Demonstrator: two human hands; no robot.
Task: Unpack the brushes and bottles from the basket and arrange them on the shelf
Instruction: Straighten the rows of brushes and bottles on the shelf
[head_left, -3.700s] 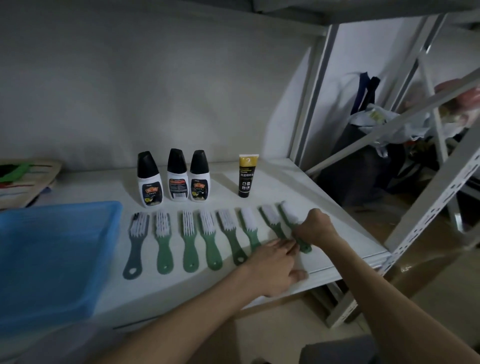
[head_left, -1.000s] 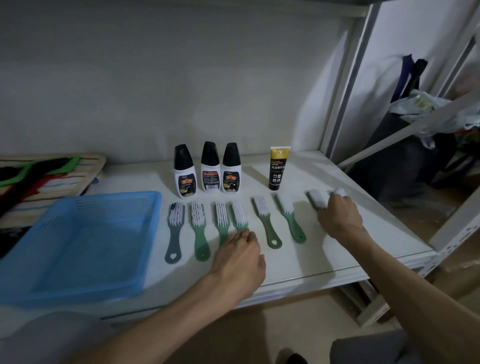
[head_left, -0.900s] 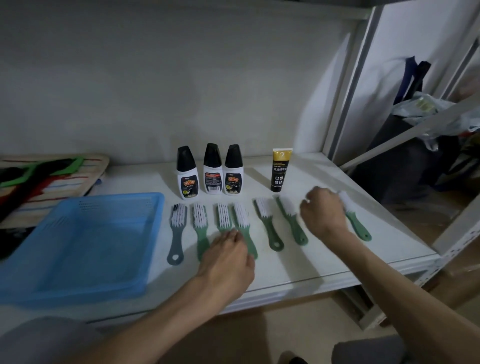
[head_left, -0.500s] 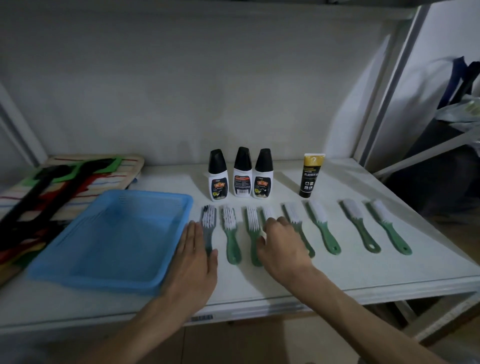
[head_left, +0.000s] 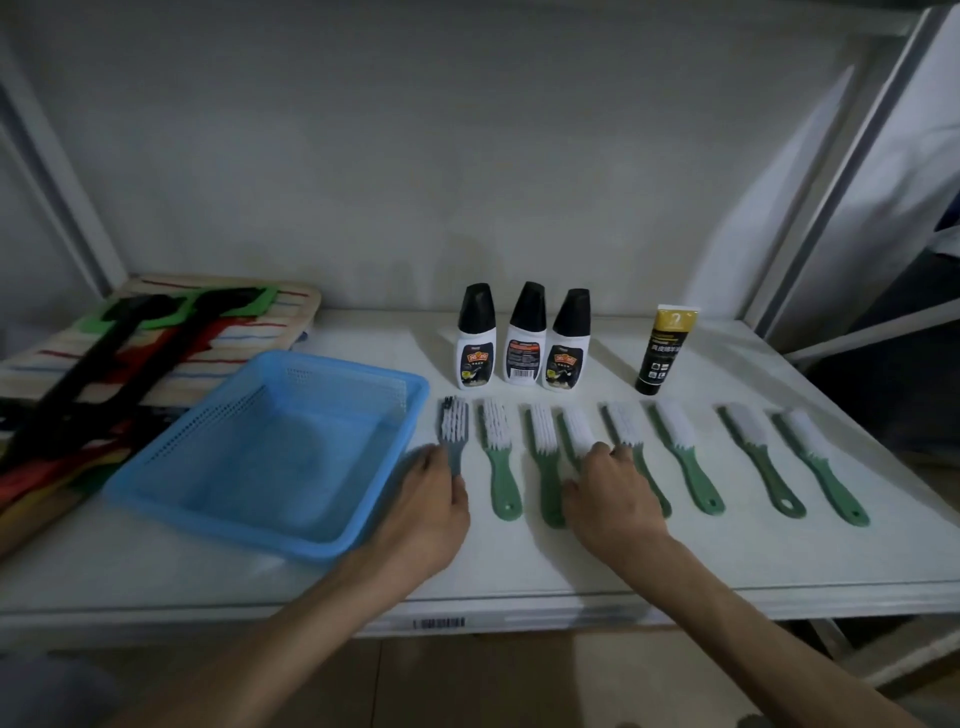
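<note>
Several brushes lie in a row on the white shelf (head_left: 675, 561), bristles pointing to the back. My left hand (head_left: 428, 512) covers the handle of the grey brush (head_left: 454, 422) at the left end, thumb and fingers on either side of it. My right hand (head_left: 610, 501) is curled on the handle of the fourth brush, a green one (head_left: 579, 431), and touches the brush beside it (head_left: 623, 423). Behind the row stand three black-capped white bottles (head_left: 525, 335) and a black and gold tube (head_left: 662, 348). The blue basket (head_left: 332, 545) at the left holds nothing.
A striped mat with black-handled, green-headed tools (head_left: 156, 332) lies at the back left, partly behind the basket. A slanted white shelf post (head_left: 831, 171) rises at the right. The shelf's front edge (head_left: 519, 618) runs just below my wrists.
My view has swung left. My right hand left the far right brushes and came to the fourth brush. My left hand slid from beside the grey brush onto its handle.
</note>
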